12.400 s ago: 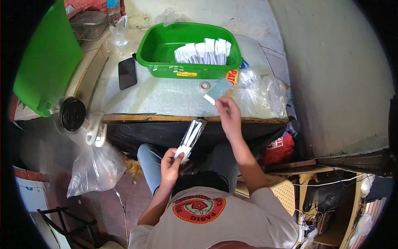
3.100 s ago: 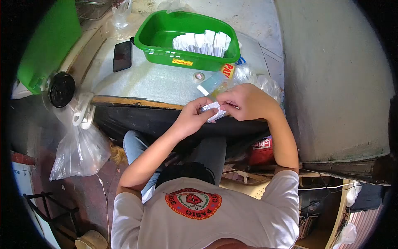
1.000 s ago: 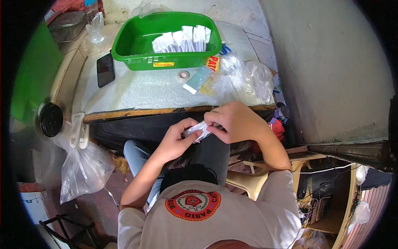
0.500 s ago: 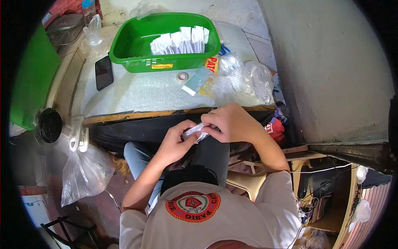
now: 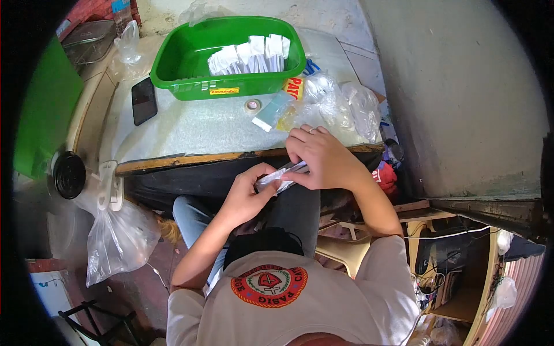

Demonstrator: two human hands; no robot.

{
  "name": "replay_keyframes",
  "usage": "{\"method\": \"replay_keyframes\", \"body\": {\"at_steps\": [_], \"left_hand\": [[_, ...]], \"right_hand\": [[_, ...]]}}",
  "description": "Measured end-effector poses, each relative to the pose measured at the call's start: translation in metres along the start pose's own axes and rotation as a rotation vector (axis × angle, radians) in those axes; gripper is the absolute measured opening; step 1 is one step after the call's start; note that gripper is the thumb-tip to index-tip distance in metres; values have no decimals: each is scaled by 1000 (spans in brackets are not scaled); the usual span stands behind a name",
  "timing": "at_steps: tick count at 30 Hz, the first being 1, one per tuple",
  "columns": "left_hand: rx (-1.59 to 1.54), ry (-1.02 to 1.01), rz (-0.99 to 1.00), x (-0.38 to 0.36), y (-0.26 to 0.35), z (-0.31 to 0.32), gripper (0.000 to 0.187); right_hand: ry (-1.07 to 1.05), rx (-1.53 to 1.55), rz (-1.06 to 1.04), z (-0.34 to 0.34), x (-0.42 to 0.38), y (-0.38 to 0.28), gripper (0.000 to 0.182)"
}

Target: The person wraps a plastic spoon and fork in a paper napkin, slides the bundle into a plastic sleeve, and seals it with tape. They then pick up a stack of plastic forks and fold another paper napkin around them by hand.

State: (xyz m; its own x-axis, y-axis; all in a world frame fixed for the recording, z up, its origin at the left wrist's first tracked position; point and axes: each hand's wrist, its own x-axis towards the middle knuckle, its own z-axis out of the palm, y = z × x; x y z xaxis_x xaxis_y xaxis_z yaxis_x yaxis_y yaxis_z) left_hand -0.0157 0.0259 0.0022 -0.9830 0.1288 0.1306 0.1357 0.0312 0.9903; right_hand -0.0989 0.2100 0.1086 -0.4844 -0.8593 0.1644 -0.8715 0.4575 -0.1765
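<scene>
Between my hands, just below the table's front edge, is a small white packet (image 5: 276,179) with a shiny, clear surface. My left hand (image 5: 247,193) pinches its left end between thumb and fingers. My right hand (image 5: 318,158) is closed on its upper right end, with the thumb underneath and the fingers bent over it. A green basin (image 5: 196,89) on the table holds several white folded packets (image 5: 248,57) standing in a row. In front of the basin lies a tape roll (image 5: 252,105), beside a flat clear plastic pouch (image 5: 269,115).
A phone (image 5: 143,101) lies left of the basin. Crumpled clear plastic bags (image 5: 340,104) cover the table's right side. A clear bag (image 5: 118,245) hangs from a white clip (image 5: 111,187) at the left table corner. A grey wall (image 5: 461,104) stands on the right.
My right hand has moved slightly up and right, its fingers now raised over the packet's end, and more of the packet shows. My left hand has barely moved.
</scene>
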Motion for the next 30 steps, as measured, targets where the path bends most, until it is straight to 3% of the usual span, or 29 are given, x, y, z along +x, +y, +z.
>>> {"method": "replay_keyframes", "body": {"at_steps": [4,6,9,21,24,26,30], "left_hand": [[-47,2,16,1,0,1,13],[-57,-11,19,0,2,-1,13],[-137,-70,-51,-1,3,-2,12],[-207,-155,-114,-6,10,-4,14],[-10,-96,-52,-6,12,-2,17],[43,33,123,-4,10,3,25],[145,36,145,1,17,0,33]], "right_hand": [[40,266,-117,17,-1,11,24],[-306,415,116,10,-3,9,25],[-255,437,40,12,-4,13,23],[-282,434,54,10,-5,10,23],[-211,392,62,15,-7,10,23],[-201,384,64,16,-7,9,22],[-151,253,66,12,-9,2,21]]}}
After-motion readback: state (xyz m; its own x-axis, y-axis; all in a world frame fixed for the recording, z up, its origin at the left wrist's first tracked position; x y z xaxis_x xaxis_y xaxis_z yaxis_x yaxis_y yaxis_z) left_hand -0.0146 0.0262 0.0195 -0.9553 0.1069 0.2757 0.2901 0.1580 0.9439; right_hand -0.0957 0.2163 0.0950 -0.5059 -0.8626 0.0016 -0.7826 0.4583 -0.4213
